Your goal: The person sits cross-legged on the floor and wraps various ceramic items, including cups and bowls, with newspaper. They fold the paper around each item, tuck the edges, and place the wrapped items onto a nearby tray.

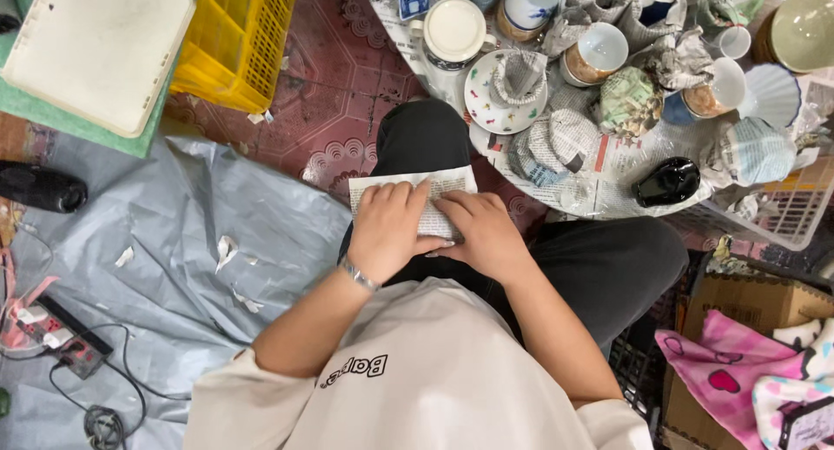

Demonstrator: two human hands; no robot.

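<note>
Item one: a piece of newspaper (415,189) lying on my lap, over the dark trousers (599,259). My left hand (389,228) lies flat on it, fingers (401,198) pressed together and pointing away from me; a silver bracelet (358,274) sits on that wrist. My right hand (483,233) rests just beside it, touching the left hand, its fingers bent down onto the paper; I cannot tell whether anything is wrapped under the two hands.

Item two: a round tabletop (621,168) ahead of my knees, covered in newspaper. On it I list a white lidded pot (453,31), a patterned saucer (486,94) carrying a paper-wrapped lump (519,75), several cups (599,52), more wrapped bundles (556,142) and a glossy black object (667,181).

Item three: floor to my left, a grey plastic sheet (174,241) with paper scraps, a yellow crate (239,37), a white tray (95,50), a power strip (61,337).

Item four: to my right, a cardboard box (756,302) with pink cloth (721,363).
</note>
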